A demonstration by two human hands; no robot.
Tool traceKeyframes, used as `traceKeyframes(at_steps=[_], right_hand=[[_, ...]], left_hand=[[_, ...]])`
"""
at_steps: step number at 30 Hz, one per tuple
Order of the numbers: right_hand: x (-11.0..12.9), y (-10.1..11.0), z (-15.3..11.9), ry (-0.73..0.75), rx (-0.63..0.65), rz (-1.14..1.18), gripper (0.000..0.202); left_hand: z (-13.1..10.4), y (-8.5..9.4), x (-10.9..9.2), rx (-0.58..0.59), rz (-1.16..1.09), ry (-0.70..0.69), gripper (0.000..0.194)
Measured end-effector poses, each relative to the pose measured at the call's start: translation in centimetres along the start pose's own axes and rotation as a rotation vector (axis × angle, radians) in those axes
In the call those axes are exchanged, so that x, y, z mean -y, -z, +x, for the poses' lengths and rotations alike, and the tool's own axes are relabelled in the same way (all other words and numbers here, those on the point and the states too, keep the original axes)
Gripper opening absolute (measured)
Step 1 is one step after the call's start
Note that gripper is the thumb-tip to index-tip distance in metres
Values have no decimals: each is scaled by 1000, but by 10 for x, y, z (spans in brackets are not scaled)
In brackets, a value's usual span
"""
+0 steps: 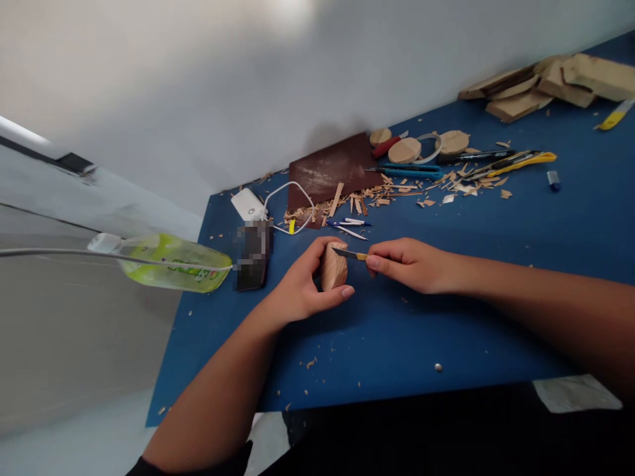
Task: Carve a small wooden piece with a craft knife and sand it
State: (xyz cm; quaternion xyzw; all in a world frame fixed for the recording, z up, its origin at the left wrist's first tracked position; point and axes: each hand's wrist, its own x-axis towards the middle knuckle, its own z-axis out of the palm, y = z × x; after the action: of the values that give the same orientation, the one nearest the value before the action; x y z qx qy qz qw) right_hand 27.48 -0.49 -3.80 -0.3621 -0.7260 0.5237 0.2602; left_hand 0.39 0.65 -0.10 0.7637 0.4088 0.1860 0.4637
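Gripping pale, roughly carved wooden block (334, 270) in left hand (302, 289), just left of right hand (415, 266), long axis roughly toward body. Holding yellow-handled, dark-bladed knife (350, 254) in right, pointing left across block's far end; can't tell if touching. Above flat blue tabletop (397, 344), near wood shavings (367, 199), before plain grey wall (317, 86).

- tabletop (387, 337): deep blue
- wood block (333, 270): light tan, faintly streaked
- knife (353, 254): dark blade (343, 252), yellow-brown handle (362, 256)
- sheet (333, 168): dark brown, whitish smudges
- bottle (171, 248): yellow-green, white cap (105, 242)
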Motion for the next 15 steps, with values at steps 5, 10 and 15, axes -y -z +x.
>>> traceKeyframes(at_steps=[5, 10, 15], right_hand=[[2, 0, 1, 10, 7, 2, 43], [2, -2, 1, 25, -21, 5, 43], [1, -5, 2, 34, -52, 17, 43]], left_hand=[[0, -1, 2, -19, -38, 2, 75], [1, -8, 7, -63, -39, 16, 76], [2, -13, 9, -128, -21, 18, 75]])
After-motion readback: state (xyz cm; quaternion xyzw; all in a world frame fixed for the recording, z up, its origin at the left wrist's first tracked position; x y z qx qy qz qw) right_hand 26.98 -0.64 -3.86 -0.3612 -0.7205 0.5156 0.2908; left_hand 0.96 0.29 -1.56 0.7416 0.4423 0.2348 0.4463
